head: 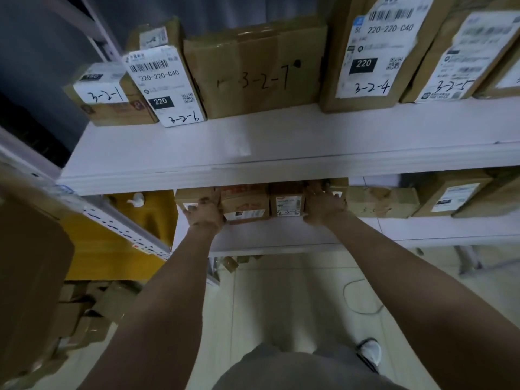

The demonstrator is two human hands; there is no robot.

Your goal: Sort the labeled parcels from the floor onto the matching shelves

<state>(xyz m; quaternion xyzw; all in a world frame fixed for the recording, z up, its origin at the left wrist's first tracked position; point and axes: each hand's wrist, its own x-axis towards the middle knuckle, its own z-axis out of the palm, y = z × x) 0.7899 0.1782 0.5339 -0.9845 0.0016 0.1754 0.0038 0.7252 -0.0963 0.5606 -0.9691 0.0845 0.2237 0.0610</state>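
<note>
On the lower shelf (281, 235) stands a row of small brown parcels. My left hand (204, 211) lies flat against the front of the left parcel (184, 198), fingers spread. My right hand (323, 205) presses on another small parcel (339, 188), mostly hidden by the hand. Two labeled parcels stand between the hands: one with red print (244, 201) and a smaller one (287, 202) with handwriting. Neither hand closes around anything. The upper shelf (253, 153) carries parcels marked 3-2-1 (104, 94), 3-2-6 (168, 88), 3-2-7 (259, 71), 3-2-4 (374, 52) and 3-2-5 (455, 60).
More parcels (382, 202) fill the lower shelf to the right. A yellow bin (112, 243) sits at the left behind a metal rack beam (112, 220). Loose cardboard boxes (84, 313) lie on the floor at lower left. A cable (357, 299) runs over the floor tiles.
</note>
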